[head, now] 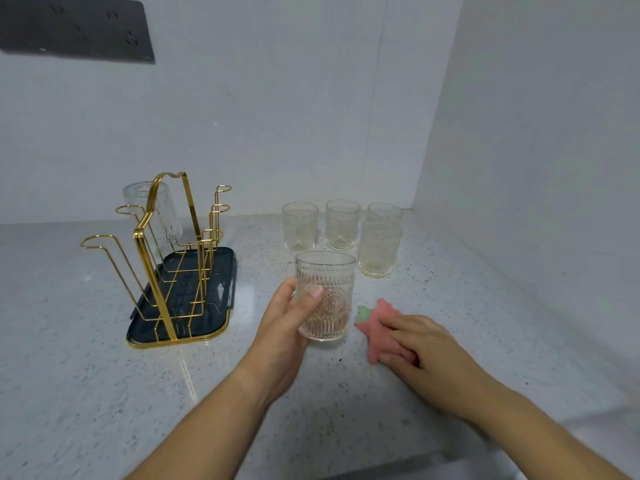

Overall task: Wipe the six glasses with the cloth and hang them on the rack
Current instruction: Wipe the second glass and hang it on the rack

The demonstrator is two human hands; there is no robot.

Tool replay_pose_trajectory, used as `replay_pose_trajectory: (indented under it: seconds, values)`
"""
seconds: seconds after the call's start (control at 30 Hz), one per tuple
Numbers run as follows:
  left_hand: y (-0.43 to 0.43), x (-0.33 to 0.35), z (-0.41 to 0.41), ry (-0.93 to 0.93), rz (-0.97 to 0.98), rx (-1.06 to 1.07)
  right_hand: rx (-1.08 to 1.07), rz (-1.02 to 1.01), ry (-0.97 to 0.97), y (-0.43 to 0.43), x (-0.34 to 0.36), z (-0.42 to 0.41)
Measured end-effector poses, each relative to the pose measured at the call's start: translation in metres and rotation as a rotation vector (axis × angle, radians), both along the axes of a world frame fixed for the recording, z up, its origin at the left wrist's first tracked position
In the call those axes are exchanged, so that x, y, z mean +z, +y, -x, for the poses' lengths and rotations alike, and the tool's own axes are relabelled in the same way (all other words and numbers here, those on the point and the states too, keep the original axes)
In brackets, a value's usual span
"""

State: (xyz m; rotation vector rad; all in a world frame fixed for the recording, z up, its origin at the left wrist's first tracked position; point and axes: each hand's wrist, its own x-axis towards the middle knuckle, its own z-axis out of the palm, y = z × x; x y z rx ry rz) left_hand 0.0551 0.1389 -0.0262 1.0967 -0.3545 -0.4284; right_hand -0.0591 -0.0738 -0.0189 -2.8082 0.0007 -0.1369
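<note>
The left grip [287,317] is wrapped round an embossed clear glass tumbler [327,299], thumb across its front, holding it upright just above the speckled pale stone desk [104,375]. Just to its right, the right grip [419,344] lies on a pink cloth with a green corner [375,327], fingers curled over it and gathering it against the desk.

One matching tumbler [166,216] already hangs upside down on the far side of the gold wire rack [152,244], which stands on its dark tray [214,271] to the left of the left grip. Four more tumblers [300,226] stand upright beyond both grips. So this looks like the second of six, with its wiping not yet begun.

The next move likely calls for lifting the cloth to the held tumbler and turning the glass against it. The ribbed wall should give the fingers purchase.

Grey walls [311,98] meet in a corner beyond the tumblers, and a dark socket panel [76,29] sits high up to the left.
</note>
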Motion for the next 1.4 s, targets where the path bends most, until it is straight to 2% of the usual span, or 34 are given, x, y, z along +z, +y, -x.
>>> replay_pose_trajectory:
  seconds: [0.07, 0.2, 0.23, 0.33, 0.47, 0.57, 0.73, 0.93, 1.03, 1.13, 1.27, 1.4]
  values:
    - [0.002, 0.000, -0.001, -0.009, -0.001, -0.014, -0.017, -0.169, -0.110, 0.005, 0.001, -0.004]
    - [0.003, 0.001, -0.002, -0.032, -0.024, -0.017, -0.348, -0.972, -0.201, 0.018, 0.024, -0.018]
    - [0.003, 0.002, -0.001, -0.051, -0.036, -0.021, -0.391, -1.115, -0.221, 0.021, 0.033, -0.021]
    - [-0.001, 0.000, 0.000, -0.067, -0.041, -0.007, -0.299, -1.363, -0.299, 0.043, 0.059, -0.024]
    - [-0.004, -0.001, 0.003, -0.082, -0.016, 0.056, -0.089, -1.102, -0.311, 0.084, 0.062, -0.025]
    - [-0.005, -0.001, 0.005, -0.105, 0.005, 0.101, 0.027, -1.083, -0.262, 0.095, 0.055, -0.035]
    - [-0.009, 0.000, 0.007, -0.117, -0.007, 0.096, 0.000, -1.074, -0.343, 0.099, 0.052, -0.060]
    - [-0.001, -0.001, 0.001, -0.043, 0.008, 0.076, 0.070, -1.000, -0.311, 0.121, 0.016, -0.047]
    - [0.002, 0.000, 0.002, -0.002, 0.013, 0.024, 0.016, -0.928, -0.226, 0.118, 0.004, -0.037]
    - [0.000, 0.001, 0.005, -0.033, -0.018, -0.031, 0.028, -0.966, -0.207, 0.107, 0.020, -0.037]
    - [-0.003, -0.001, 0.008, -0.037, 0.011, -0.061, -0.048, -1.031, -0.341, 0.092, 0.051, -0.058]
    - [0.002, 0.003, 0.007, 0.051, 0.099, -0.045, -0.002, -0.868, -0.219, 0.106, 0.035, -0.053]
